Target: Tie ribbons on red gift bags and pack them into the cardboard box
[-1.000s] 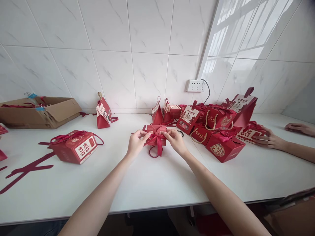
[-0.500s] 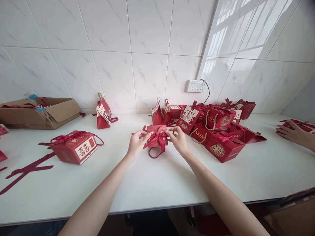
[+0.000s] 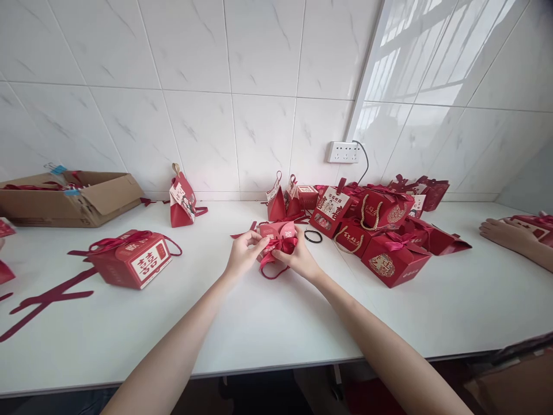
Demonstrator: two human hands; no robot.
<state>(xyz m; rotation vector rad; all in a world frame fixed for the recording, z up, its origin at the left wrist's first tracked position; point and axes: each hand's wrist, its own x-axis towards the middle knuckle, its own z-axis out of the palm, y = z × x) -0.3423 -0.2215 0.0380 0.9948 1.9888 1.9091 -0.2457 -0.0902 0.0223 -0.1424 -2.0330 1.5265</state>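
A small red gift box (image 3: 277, 229) sits on the white table in front of me, with a satin ribbon (image 3: 283, 246) across its top and a thin cord loop (image 3: 274, 276) hanging toward me. My left hand (image 3: 245, 253) is closed at the box's left side, thumb and forefinger pinching the ribbon. From the right, my right hand (image 3: 303, 260) grips the ribbon near the middle, with its thumb laid over the bow. Fingers partly cover the bow, so how its loops lie is unclear. Just beyond my right hand lies a black band (image 3: 313, 236).
Left of me stands a finished-looking red box with a bow (image 3: 129, 259), beside loose ribbon strips (image 3: 54, 297). An open cardboard carton (image 3: 97, 202) is at the back left. Several red boxes (image 3: 391, 259) crowd the right. Another person's hand (image 3: 503, 230) rests at far right.
My right hand has moved left and down onto the bow, now partly covering it. The black band has come into view. At far right, the other person's hand has shifted beside a red box.
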